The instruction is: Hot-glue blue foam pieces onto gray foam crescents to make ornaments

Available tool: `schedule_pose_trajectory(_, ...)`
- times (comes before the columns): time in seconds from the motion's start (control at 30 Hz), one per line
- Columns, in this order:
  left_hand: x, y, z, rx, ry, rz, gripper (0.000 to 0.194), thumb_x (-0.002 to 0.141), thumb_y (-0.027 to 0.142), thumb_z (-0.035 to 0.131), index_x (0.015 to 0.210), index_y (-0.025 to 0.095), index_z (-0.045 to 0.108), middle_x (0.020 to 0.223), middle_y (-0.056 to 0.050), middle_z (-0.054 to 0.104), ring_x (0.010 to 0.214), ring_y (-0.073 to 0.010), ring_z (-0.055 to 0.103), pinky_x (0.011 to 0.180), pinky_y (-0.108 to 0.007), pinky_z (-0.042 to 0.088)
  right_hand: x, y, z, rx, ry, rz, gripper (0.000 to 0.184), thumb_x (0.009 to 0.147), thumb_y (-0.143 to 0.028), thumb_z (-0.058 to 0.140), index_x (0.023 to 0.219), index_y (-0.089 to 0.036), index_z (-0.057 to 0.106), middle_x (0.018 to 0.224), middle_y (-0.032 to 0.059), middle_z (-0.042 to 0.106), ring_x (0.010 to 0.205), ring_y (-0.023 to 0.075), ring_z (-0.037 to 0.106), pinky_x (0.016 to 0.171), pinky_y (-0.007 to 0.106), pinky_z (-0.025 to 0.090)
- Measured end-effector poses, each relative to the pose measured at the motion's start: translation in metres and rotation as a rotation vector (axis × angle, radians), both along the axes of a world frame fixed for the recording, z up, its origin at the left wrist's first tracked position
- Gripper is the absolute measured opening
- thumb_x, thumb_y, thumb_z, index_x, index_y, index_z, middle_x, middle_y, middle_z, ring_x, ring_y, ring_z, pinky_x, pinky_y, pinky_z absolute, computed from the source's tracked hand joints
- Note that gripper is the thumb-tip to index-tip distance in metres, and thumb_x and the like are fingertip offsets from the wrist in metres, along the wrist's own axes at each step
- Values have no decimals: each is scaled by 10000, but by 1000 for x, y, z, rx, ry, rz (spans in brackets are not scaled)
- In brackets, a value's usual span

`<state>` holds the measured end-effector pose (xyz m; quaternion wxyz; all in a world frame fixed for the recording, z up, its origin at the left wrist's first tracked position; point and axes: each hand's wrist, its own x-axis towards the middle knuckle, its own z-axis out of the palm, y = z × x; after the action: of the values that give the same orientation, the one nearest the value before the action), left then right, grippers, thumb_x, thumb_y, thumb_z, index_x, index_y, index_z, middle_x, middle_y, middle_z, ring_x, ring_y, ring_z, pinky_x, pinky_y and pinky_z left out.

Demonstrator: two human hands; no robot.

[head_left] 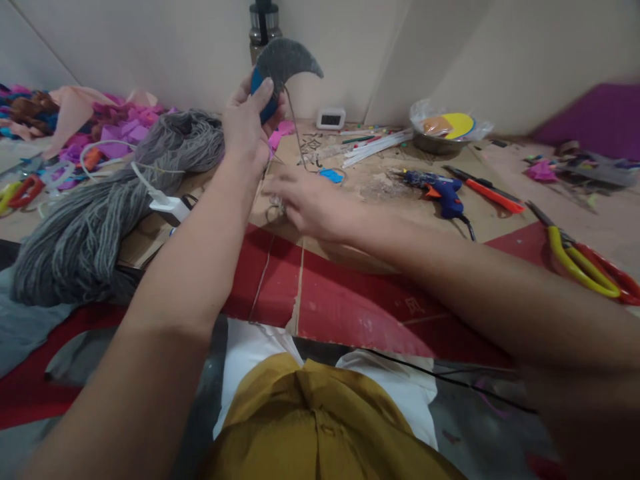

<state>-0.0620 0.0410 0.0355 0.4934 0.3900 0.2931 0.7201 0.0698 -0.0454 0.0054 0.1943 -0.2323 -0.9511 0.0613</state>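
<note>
My left hand (246,125) is raised over the table, fingers closed round a blue crescent shape partly wrapped in grey yarn (283,67). A grey yarn strand (296,130) hangs from the shape down toward my right hand (306,200). That hand rests low on the cardboard (380,180), blurred by motion, fingers curled near the strand; what they grip is unclear. A big skein of grey yarn (115,200) lies to the left of my left forearm.
A blue glue gun (443,190), an orange cutter (487,193) and yellow-and-red scissors (585,263) lie at the right. White glue sticks (377,145), a metal bowl (443,133) and a small white clock (331,119) are at the back. Pink and purple scraps (110,133) are piled at the left.
</note>
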Motion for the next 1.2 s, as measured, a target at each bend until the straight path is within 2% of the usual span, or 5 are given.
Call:
schedule_pose_trajectory(0.23, 3, 2, -2, -24, 96, 41, 189, 892, 71, 544, 917, 258, 532, 673, 72, 588, 696, -74, 541, 739, -230, 486, -13, -57, -15, 206, -257, 440, 307, 990, -176, 292, 1039, -131, 591, 1090, 109, 584, 945, 181, 550, 781, 332, 477)
schedule_pose_trajectory(0.5, 3, 4, -2, 5, 58, 28, 174, 921, 17, 480, 956, 187, 499, 621, 89, 569, 610, -64, 537, 672, -241, 472, -26, 27, -11, -10, -189, -495, 292, 920, -40, 352, 1107, -8, 574, 1083, 168, 608, 992, 189, 609, 853, 321, 441)
schedule_pose_trajectory(0.6, 3, 3, 0, -5, 37, 40, 175, 914, 7, 490, 945, 179, 502, 600, 90, 570, 594, -70, 544, 640, -235, 472, -14, 38, 1, -18, -135, -555, 335, 878, 12, 360, 1124, 40, 586, 1117, 234, 590, 1052, 236, 582, 881, 385, 438)
schedule_pose_trajectory(0.9, 6, -1, 3, -58, 96, 72, 202, 903, 47, 514, 1013, 214, 546, 645, 77, 574, 672, -71, 542, 706, -242, 487, -21, -52, -11, 82, -196, 523, 279, 966, -168, 367, 1056, -116, 626, 1107, 102, 603, 964, 159, 563, 849, 284, 460)
schedule_pose_trajectory(1.2, 2, 2, 0, -34, 133, 80, 175, 902, 89, 540, 1022, 217, 544, 714, 69, 613, 738, -69, 557, 784, -261, 478, -21, 12, -10, 10, -255, -543, 264, 838, -29, 424, 1023, -59, 610, 1020, 185, 638, 940, 256, 640, 758, 335, 494)
